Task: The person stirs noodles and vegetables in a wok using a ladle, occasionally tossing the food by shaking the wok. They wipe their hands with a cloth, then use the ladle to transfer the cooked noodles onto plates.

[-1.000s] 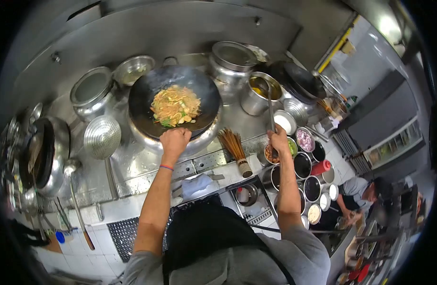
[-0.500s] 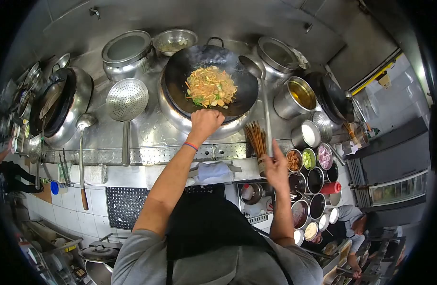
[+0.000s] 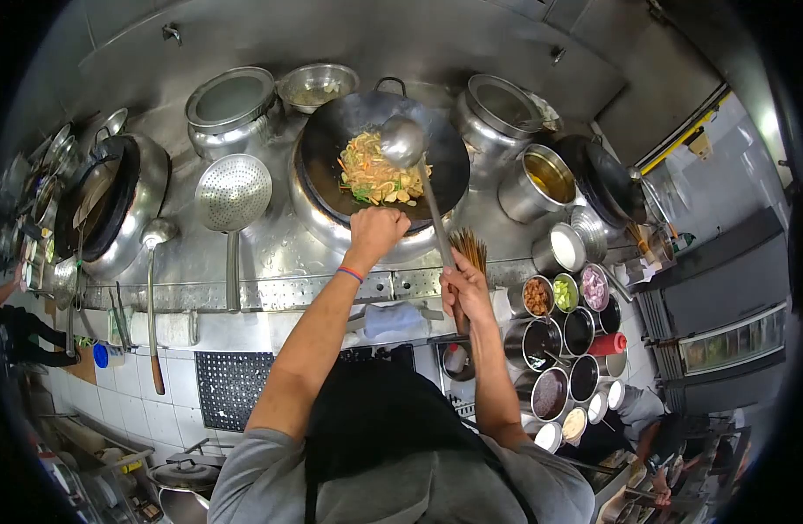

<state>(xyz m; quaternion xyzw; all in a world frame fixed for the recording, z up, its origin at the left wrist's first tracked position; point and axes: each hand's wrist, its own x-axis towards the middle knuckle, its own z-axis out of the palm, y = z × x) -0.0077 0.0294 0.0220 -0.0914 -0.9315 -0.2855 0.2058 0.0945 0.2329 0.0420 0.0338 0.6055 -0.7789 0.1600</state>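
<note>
A black wok sits on the round burner, holding noodles with bits of carrot and greens. My left hand is closed in a fist at the wok's near rim, and whatever handle is there stays hidden beneath it. My right hand grips the long handle of a steel ladle. The ladle's bowl hangs over the right part of the noodles, its rounded side toward me. Just beyond my right hand stands a bamboo brush, partly covered by it.
Left of the wok lie a perforated skimmer and another ladle. An oil pot stands to the right. Several ingredient containers, including chopped onion, crowd the lower right. Another person is beyond them.
My right hand has moved left, bringing the ladle from the wok's right edge to over the noodles. The noodles have shifted slightly left; my left hand stays at the rim.
</note>
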